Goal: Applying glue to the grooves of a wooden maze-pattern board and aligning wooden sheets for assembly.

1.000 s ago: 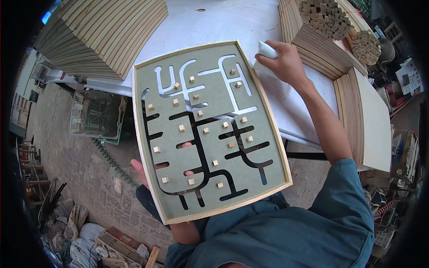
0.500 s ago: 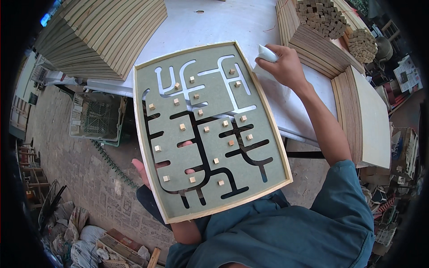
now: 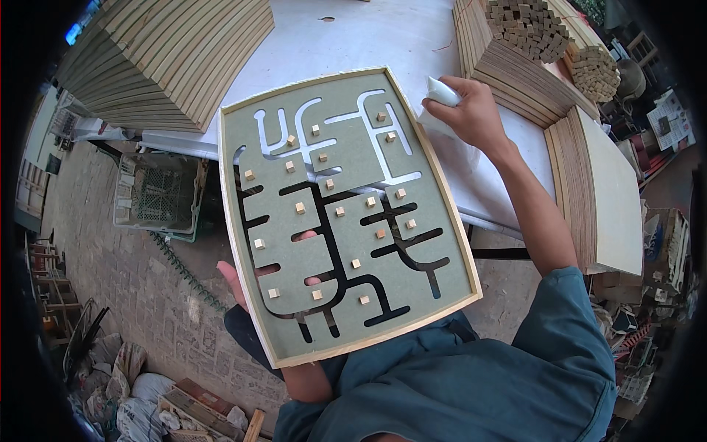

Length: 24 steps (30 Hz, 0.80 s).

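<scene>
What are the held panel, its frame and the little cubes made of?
Panel: looks like fibreboard, matte grey-green, flat with no grain, slots cut clean through. Frame: pale bare wood strip, apparently unfinished. Cubes: light raw wood, probably. The left hand supports it from below.

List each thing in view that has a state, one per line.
Framed maze board: tilted, held up from beneath, far edge over the white table.
Left hand: under the board, fingers showing through the slots.
Right hand: closed on a white cloth.
Small wooden blocks: set on the board.
</scene>
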Each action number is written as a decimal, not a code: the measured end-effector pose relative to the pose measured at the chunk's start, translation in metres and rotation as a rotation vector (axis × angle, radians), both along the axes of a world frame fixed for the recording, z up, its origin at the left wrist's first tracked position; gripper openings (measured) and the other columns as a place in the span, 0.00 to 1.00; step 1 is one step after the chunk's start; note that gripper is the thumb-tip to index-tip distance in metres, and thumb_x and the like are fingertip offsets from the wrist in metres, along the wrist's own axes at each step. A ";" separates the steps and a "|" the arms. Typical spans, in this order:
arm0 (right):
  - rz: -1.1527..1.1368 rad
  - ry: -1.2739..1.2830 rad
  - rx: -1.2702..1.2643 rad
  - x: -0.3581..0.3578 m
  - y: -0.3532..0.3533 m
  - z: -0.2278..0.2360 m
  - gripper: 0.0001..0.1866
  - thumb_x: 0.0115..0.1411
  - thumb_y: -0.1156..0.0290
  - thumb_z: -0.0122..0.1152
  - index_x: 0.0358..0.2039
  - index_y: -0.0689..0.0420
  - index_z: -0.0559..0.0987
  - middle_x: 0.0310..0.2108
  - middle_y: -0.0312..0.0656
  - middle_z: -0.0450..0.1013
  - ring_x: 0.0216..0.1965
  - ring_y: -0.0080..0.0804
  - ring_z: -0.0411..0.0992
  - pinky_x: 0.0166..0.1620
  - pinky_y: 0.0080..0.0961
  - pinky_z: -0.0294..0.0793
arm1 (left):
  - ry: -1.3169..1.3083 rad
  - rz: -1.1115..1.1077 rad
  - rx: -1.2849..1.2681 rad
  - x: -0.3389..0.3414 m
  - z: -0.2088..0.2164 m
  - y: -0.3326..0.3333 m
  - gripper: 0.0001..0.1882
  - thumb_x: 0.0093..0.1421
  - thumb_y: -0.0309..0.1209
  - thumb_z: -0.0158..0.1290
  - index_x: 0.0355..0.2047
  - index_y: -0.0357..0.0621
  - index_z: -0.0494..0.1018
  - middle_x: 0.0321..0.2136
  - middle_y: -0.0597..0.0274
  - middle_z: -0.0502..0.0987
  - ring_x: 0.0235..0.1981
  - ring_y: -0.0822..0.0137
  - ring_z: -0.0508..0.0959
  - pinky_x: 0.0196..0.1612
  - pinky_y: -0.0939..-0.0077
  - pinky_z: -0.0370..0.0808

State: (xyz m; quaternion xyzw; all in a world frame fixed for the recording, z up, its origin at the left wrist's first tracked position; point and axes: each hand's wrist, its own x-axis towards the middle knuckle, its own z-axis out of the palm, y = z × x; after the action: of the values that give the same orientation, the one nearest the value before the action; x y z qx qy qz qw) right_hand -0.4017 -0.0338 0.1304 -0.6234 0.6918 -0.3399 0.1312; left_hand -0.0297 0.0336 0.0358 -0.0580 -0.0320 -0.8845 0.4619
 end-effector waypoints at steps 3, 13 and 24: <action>-0.007 -0.018 -0.005 -0.001 0.002 -0.001 0.17 0.50 0.67 0.67 0.38 0.64 0.80 0.26 0.46 0.78 0.25 0.27 0.75 0.33 0.25 0.74 | -0.030 0.011 0.009 -0.001 0.001 0.001 0.45 0.59 0.67 0.33 0.67 0.53 0.41 0.62 0.24 0.41 0.63 0.32 0.50 0.46 0.32 0.70; -0.024 -0.018 -0.016 0.002 0.010 0.002 0.16 0.49 0.67 0.66 0.36 0.65 0.80 0.25 0.46 0.77 0.25 0.26 0.74 0.33 0.26 0.73 | -0.019 0.015 0.017 0.001 -0.002 0.001 0.45 0.59 0.66 0.33 0.67 0.53 0.41 0.62 0.25 0.39 0.63 0.32 0.49 0.47 0.29 0.69; -0.020 -0.051 -0.019 0.003 0.020 0.000 0.16 0.49 0.67 0.66 0.35 0.66 0.80 0.24 0.46 0.77 0.24 0.26 0.73 0.32 0.25 0.73 | -0.029 0.013 -0.013 -0.001 -0.002 0.000 0.45 0.59 0.67 0.32 0.67 0.52 0.42 0.62 0.26 0.44 0.62 0.33 0.53 0.44 0.34 0.73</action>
State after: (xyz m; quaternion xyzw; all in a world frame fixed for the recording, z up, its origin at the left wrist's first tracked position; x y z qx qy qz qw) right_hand -0.3984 -0.0142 0.1300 -0.6089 0.6911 -0.3635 0.1397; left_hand -0.0309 0.0334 0.0337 -0.0478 -0.0449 -0.8820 0.4666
